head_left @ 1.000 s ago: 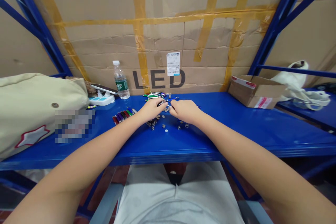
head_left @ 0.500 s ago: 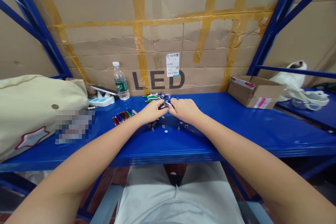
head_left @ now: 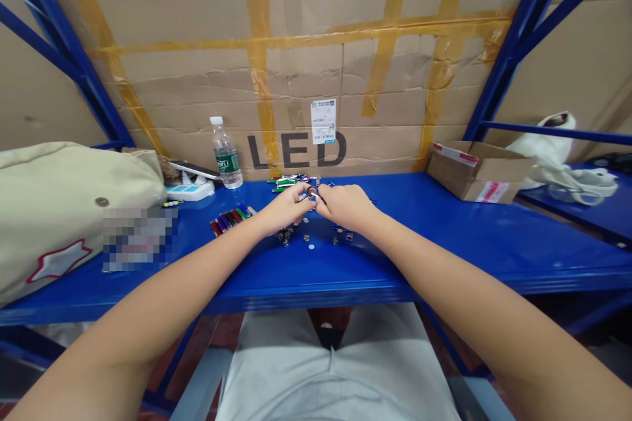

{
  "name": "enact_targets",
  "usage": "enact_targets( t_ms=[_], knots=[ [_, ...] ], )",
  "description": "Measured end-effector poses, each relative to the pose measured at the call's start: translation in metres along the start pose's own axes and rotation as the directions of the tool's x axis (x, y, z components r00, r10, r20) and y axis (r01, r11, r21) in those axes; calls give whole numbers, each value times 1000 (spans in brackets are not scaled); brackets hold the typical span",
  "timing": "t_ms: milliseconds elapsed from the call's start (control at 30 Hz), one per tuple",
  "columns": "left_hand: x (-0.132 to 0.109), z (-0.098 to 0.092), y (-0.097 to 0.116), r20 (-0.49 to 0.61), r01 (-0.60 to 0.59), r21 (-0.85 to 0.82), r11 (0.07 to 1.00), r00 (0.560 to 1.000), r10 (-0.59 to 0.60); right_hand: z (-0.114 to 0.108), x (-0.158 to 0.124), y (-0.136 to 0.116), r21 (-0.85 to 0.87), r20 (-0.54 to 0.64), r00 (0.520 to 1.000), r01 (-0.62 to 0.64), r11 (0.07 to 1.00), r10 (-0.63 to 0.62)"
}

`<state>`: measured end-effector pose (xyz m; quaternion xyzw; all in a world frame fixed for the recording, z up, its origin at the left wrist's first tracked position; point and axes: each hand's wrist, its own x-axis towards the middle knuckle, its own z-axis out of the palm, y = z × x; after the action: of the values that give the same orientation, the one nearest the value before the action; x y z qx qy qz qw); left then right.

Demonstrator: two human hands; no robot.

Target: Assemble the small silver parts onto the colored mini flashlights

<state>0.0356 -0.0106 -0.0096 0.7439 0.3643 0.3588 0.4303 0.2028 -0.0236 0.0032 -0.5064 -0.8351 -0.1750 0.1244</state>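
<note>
My left hand (head_left: 285, 207) and my right hand (head_left: 345, 205) meet over the middle of the blue shelf (head_left: 444, 237). Both are closed in a pinch on a small metal ring part (head_left: 312, 192) held between their fingertips. Below them lie several small loose metal pieces (head_left: 309, 237). Behind the hands sits a heap of small coloured parts (head_left: 289, 179). A row of coloured pen-like sticks (head_left: 231, 218) lies just left of my left hand.
A water bottle (head_left: 226, 154) stands at the back left beside a white power strip (head_left: 190, 191). A beige bag (head_left: 64, 204) fills the left end. An open cardboard box (head_left: 476, 171) sits at the right. A taped cardboard sheet (head_left: 296, 59) marked LED backs the shelf.
The two hands have drawn closer together and lifted slightly, and the small ring part now shows between their fingertips. Nothing else on the shelf has shifted.
</note>
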Motion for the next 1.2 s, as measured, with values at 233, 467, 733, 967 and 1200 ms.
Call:
enact_targets(
  t_ms=[233, 467, 733, 967, 1200],
  knots=[
    [-1, 6, 9, -21, 92, -289, 953, 995, -102, -3, 1, 0, 11, 22, 1000, -10, 1000, 10],
    [1, -1, 10, -29, 108, -347, 932, 992, -125, -1, 1, 1, 65, 22, 1000, -17, 998, 15],
    [14, -29, 0, -183, 26, -4, 1000, 983, -27, -2, 5, 22, 250, 13, 999, -50, 967, 49],
    [57, -62, -27, -206, 92, 560, 824, 978, 30, 2, 8, 45, 404, 19, 993, -115, 907, 118],
    [78, -82, -45, -84, 86, 954, 286, 996, -20, 11, 12, 51, 475, 21, 998, -62, 878, 59]
  ],
)
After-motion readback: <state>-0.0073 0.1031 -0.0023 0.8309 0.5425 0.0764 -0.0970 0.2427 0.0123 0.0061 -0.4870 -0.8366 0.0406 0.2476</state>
